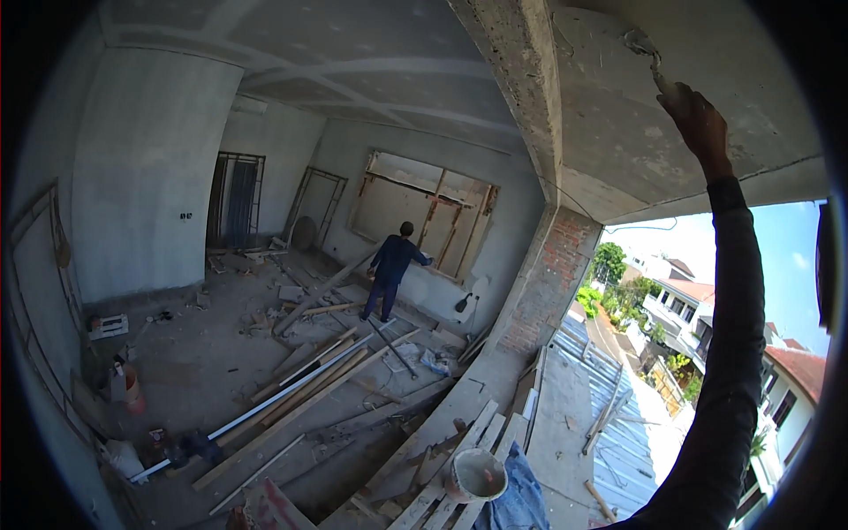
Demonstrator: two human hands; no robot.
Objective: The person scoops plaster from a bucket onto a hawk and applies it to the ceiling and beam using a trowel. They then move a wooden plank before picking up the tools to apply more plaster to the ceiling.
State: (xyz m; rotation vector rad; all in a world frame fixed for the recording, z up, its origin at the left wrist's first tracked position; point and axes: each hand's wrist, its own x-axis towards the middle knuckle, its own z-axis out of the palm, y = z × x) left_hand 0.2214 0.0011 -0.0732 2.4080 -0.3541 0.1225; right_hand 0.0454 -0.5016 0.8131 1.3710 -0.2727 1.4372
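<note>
The right hand [698,124] is raised overhead at full reach, the arm covered by a dark sleeve [738,291]. Its fingers [680,97] are closed around the lower end of a slim hand tool [656,71]; the exact placement of each fingertip cannot be made out. The tool is held with its far end up at the grey soffit [609,124], where a darker, rough smear of material is noted. Whether the blade is pressed flat or tilted cannot be determined. The left hand is out of view, and the state of its fingers cannot be told.

Below, a bucket [457,484] with a grey-coated interior is placed on wooden planks [427,496], just beside a blue cloth [518,496]. Loose timber [305,402] is strewn across the room floor [177,353]. Near the framed wall opening [433,209], a person in dark clothing [395,263] is seen standing, one arm extended towards it.
</note>
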